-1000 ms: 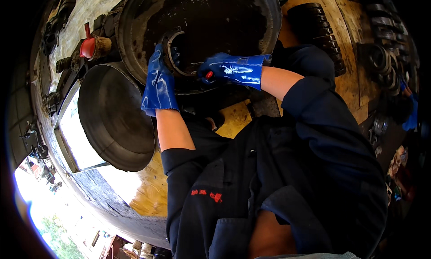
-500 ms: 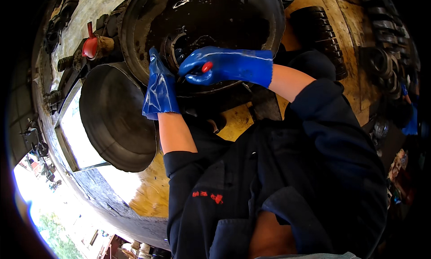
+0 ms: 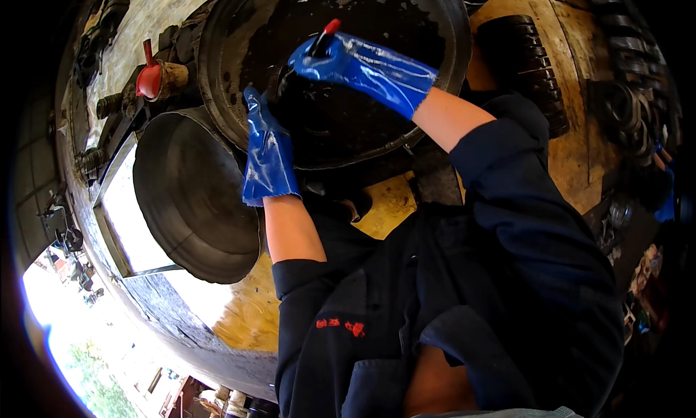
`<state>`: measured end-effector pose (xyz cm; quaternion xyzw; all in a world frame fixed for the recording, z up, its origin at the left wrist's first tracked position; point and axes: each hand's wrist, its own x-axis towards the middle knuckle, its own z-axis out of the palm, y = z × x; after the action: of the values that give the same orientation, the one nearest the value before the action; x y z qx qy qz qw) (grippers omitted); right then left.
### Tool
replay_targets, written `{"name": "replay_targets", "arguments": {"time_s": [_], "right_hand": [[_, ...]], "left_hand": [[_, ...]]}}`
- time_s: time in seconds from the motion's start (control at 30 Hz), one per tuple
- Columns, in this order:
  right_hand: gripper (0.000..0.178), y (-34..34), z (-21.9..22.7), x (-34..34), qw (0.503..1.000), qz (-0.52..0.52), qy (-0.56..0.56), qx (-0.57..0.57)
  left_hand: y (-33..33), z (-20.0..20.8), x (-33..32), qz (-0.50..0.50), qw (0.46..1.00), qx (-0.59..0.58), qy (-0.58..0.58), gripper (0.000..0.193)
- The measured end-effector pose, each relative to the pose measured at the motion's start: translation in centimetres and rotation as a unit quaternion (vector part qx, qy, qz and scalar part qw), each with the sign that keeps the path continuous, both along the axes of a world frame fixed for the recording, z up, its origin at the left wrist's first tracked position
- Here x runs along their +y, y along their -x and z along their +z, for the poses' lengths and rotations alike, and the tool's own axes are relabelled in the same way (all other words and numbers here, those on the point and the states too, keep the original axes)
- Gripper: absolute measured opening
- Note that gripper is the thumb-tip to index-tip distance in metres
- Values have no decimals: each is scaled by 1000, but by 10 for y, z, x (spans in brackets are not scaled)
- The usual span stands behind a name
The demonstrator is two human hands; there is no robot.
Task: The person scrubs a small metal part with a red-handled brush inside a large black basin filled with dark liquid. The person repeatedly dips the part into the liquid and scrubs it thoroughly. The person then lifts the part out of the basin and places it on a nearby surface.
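Observation:
Both my hands wear long blue rubber gloves and work over a wide round metal pan holding dark liquid. My left hand is at the pan's near-left side, its fingers closed on a dark ring-shaped part that is mostly lost against the liquid. My right hand is wrapped round a slim tool with a red-tipped handle, just above and right of that ring. The red tip sticks up beyond the fist. The tool's working end is hidden, so its kind cannot be made out.
A second, deep metal basin stands to the left, near the pan. Beyond it are a red funnel-like piece and blackened parts. Stacked dark ribbed rings rest on the wooden surface at right, with more ring parts farther right.
My right hand has risen away from me and turned, so the red handle end now points up and away. My left hand has stayed nearly in place at the pan's edge.

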<state>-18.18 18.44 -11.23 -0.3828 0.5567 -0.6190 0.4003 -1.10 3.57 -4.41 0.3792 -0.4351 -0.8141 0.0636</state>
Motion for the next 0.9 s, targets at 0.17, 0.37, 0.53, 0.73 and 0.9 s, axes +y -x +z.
{"name": "replay_targets", "arguments": {"time_s": [0.17, 0.37, 0.53, 0.73, 0.9], "right_hand": [[32, -26, 13, -1, 977, -172, -62, -106], [29, -84, 80, 35, 864, -440, -178, -170], [31, -77, 76, 47, 860, -446, -184, -166], [21, -76, 114, 23, 909, -293, -262, -139], [22, -102, 95, 2, 968, -231, -90, -23]], "left_hand": [[-23, 5, -9, -36, 999, 2, 8, 79], [-28, 6, -15, -34, 999, -5, 21, 77], [-15, 6, -6, -47, 998, 11, 27, 75], [-16, 6, -11, -48, 998, 17, 42, 72], [-25, 10, -11, -72, 994, 36, 73, 70]]}}
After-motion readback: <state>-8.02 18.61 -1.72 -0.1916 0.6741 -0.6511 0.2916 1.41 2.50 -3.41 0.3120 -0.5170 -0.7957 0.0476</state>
